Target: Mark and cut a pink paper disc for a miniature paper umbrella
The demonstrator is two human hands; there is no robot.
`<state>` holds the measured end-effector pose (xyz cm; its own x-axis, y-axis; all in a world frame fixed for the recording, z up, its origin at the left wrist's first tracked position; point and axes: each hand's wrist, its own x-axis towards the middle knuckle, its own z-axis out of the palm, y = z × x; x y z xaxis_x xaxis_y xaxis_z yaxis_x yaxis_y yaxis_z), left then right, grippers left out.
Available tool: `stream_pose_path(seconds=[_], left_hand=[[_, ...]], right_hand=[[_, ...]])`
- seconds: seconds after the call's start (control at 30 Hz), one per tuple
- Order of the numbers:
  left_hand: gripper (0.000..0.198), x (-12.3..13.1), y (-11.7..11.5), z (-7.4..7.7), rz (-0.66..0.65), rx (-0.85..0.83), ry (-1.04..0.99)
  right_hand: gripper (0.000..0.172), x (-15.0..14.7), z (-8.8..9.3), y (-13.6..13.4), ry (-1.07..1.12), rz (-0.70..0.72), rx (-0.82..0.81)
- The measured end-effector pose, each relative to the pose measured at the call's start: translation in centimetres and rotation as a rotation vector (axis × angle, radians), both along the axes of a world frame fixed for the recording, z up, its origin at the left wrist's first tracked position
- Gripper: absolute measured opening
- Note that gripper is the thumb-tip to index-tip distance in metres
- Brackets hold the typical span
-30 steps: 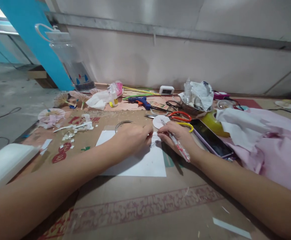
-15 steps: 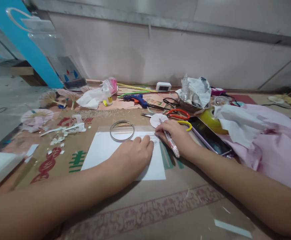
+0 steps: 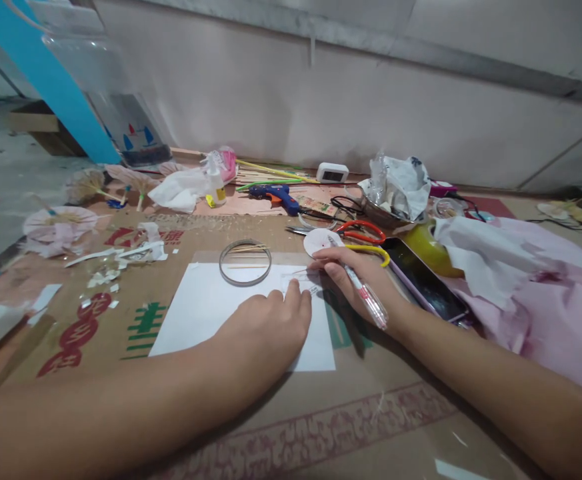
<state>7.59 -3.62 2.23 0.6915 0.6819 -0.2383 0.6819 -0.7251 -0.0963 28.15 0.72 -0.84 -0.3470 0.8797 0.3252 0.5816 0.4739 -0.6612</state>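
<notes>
My left hand (image 3: 268, 323) rests on a white sheet of paper (image 3: 195, 300), its fingers curled and close together. At its fingertips lies a small clear piece (image 3: 291, 275), partly hidden, over faint marks on the sheet. My right hand (image 3: 358, 277) grips a clear pen (image 3: 365, 293) that slants across the palm, its tip pointing away from me. The right fingertips are low at the paper's upper right edge. Just beyond them is a white paper disc (image 3: 315, 241). A thin round hoop (image 3: 222, 270) lies on the paper's top edge, with several thin sticks (image 3: 245, 257) inside and across it.
Red-handled pliers (image 3: 363, 233), a yellow handle (image 3: 381, 255) and a phone (image 3: 423, 280) lie by my right hand. Behind are a blue glue gun (image 3: 278, 195) and a metal bowl (image 3: 388, 215). Pink cloth (image 3: 525, 300) covers the right; paper scraps (image 3: 105, 277) lie left.
My right hand has shifted slightly right and its pen has tilted further. The left hand stays on the paper, and the clear piece shows more between the hands. The view has moved a little.
</notes>
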Motion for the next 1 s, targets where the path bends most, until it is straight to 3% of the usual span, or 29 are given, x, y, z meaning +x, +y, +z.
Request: stream_pose_path(seconds=[0.23, 1.0], left_hand=[[0.045, 0.0, 0.0, 0.4, 0.014, -0.006, -0.004], [0.061, 0.2, -0.9, -0.8, -0.016, 0.103, 0.091]], right_hand=[[0.02, 0.0, -0.2, 0.0, -0.033, -0.003, 0.01], [0.02, 0.1, -0.8, 0.1, -0.084, 0.123, 0.068]])
